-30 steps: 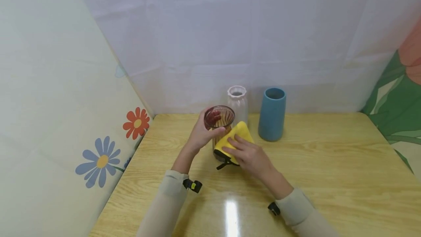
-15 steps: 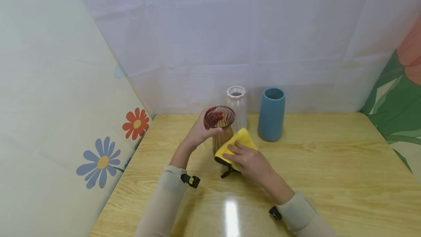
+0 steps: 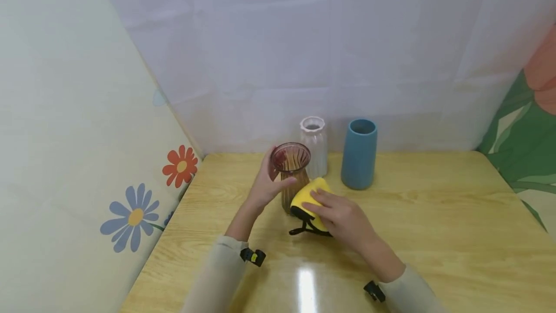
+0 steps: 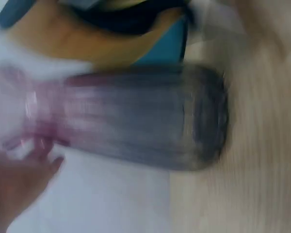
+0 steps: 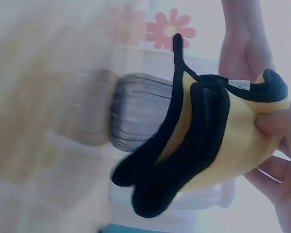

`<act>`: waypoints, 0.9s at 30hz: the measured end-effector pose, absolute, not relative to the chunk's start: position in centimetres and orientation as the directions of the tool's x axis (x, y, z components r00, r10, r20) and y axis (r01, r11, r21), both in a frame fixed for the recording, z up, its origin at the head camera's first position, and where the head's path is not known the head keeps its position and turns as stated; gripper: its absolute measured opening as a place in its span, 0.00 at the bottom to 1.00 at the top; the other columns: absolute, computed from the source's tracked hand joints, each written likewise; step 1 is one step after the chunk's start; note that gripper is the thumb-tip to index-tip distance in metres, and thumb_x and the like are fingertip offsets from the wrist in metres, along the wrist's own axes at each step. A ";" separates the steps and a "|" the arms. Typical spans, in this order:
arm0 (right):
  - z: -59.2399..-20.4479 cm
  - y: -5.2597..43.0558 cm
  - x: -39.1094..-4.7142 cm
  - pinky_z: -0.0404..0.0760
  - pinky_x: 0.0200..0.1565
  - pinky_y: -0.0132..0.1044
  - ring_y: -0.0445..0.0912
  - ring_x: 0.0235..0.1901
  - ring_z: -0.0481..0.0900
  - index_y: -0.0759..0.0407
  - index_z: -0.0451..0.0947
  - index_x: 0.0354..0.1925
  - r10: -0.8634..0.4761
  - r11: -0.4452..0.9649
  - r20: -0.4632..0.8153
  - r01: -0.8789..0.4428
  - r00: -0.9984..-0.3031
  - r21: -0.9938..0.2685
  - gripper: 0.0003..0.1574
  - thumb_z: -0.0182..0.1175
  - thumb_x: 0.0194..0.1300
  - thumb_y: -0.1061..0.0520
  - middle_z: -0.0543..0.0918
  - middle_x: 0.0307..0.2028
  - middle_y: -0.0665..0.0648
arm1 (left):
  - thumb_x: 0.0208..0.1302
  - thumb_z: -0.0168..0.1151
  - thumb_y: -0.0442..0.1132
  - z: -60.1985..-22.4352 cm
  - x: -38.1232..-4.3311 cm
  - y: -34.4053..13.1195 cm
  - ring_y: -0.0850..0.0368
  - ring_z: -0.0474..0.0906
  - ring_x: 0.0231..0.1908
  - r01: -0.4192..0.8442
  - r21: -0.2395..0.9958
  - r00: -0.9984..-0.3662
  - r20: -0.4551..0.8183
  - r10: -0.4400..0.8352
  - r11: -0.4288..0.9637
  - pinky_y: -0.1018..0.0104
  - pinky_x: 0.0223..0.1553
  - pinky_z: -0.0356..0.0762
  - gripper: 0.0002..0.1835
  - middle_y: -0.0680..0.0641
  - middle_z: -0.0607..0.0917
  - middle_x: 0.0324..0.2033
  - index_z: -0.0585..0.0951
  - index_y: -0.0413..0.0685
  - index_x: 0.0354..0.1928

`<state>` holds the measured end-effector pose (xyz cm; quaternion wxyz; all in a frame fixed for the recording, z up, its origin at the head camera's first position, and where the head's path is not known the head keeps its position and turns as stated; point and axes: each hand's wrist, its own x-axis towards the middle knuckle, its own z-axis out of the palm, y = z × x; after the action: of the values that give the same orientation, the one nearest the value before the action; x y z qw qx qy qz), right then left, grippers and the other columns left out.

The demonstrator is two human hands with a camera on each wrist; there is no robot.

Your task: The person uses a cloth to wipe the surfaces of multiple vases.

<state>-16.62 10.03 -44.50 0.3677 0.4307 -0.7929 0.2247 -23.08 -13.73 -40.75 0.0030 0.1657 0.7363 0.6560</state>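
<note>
A ribbed glass vase [image 3: 295,185], purplish at its flared top and smoky below, stands upright in front of my body. My left hand [image 3: 264,186] holds it round the neck, thumb in front and fingers on the far left side. A folded yellow cloth [image 3: 307,196] with black edging and a loop is pinched in my right hand [image 3: 347,217], close by the vase's lower right side. In the right wrist view, thumb and fingers clasp the cloth [image 5: 237,136], with the vase [image 5: 143,107] partly hidden behind it. Blur softens the vase [image 4: 131,116] in the left wrist view.
Just behind the glass vase stands a white vase [image 3: 319,151] with a scalloped rim. A blue vase [image 3: 359,158] is to its right. All are on a wood-grain table [image 3: 434,216] backed by a white sheet [image 3: 269,52].
My right hand has drawn the cloth down and to the right along the vase, uncovering more glass. The cloth now looks more bunched. My left hand stays at the neck, its fingers slightly shifted.
</note>
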 end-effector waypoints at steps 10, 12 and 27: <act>-43.4 9.4 -18.9 0.84 0.51 0.47 0.58 0.57 0.82 0.51 0.86 0.55 -0.497 0.555 0.831 -0.828 -0.251 0.081 0.33 0.67 0.53 0.74 0.84 0.58 0.60 | 0.55 0.79 0.47 -39.7 -21.5 -10.9 0.43 0.61 0.73 0.211 0.955 -0.976 0.216 -0.001 0.210 0.51 0.73 0.59 0.59 0.39 0.66 0.73 0.48 0.45 0.79; -43.7 9.1 -19.4 0.84 0.51 0.47 0.59 0.57 0.82 0.51 0.86 0.55 -0.497 0.553 0.830 -0.830 -0.253 0.078 0.35 0.67 0.51 0.76 0.83 0.59 0.59 | 0.55 0.79 0.46 -39.7 -21.6 -10.9 0.43 0.63 0.73 0.204 0.956 -0.978 0.208 0.003 0.212 0.51 0.72 0.60 0.59 0.39 0.66 0.72 0.49 0.44 0.79; -45.2 8.0 -20.2 0.83 0.52 0.48 0.62 0.59 0.79 0.51 0.85 0.54 -0.486 0.536 0.804 -0.843 -0.341 -0.034 0.26 0.72 0.57 0.66 0.81 0.60 0.61 | 0.53 0.79 0.50 -39.9 -22.6 -11.9 0.44 0.68 0.68 0.198 0.933 -0.980 0.195 0.042 0.299 0.43 0.67 0.68 0.54 0.41 0.72 0.68 0.56 0.50 0.76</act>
<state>-20.21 7.96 -45.17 0.3879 0.4230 -0.7859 0.2303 -22.59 -11.89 -39.89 -0.0666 0.0746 0.8032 0.5872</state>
